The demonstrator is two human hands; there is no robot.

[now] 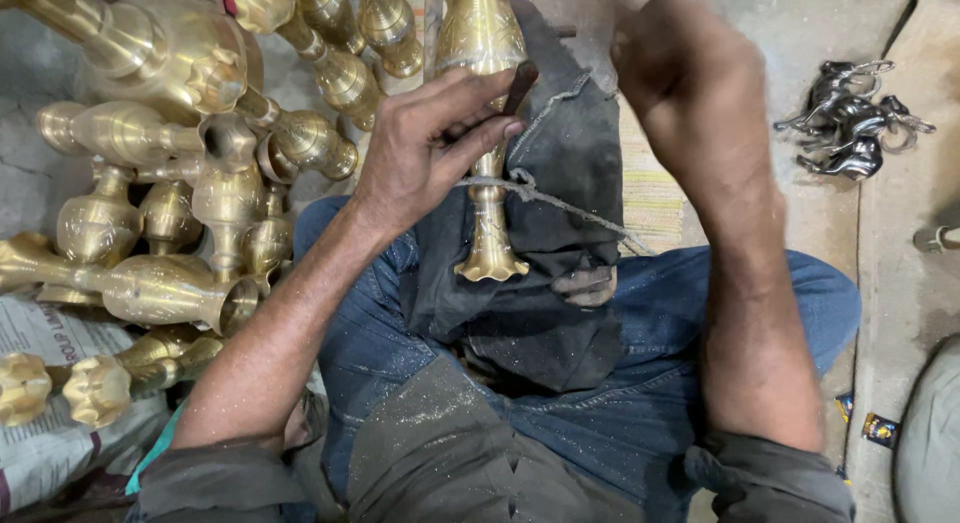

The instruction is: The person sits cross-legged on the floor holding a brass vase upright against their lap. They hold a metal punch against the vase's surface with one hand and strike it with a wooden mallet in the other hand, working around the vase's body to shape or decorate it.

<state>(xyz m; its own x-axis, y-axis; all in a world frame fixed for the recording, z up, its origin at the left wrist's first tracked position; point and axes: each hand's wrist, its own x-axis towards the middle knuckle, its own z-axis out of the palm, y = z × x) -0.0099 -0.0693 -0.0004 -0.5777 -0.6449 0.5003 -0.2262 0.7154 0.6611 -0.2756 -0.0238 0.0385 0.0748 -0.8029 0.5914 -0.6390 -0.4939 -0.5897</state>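
A tall engraved brass vase [486, 103] lies lengthwise over a dark cloth [560, 203] on my lap, its flared end [491, 266] pointing toward me. A cord [540, 195] crosses its narrow neck. My left hand [425, 143] rests on the vase's neck and pinches a short dark tool [519, 85] against the metal. My right hand [685, 68] is raised above and to the right of the vase, blurred; whether it holds anything is hidden.
Several finished brass vases [180, 173] are piled at the left on newspaper [50, 383]. A cluster of small dark shiny metal figures [850, 123] lies on the concrete floor at the right. My jeans-clad legs [640, 383] fill the lower middle.
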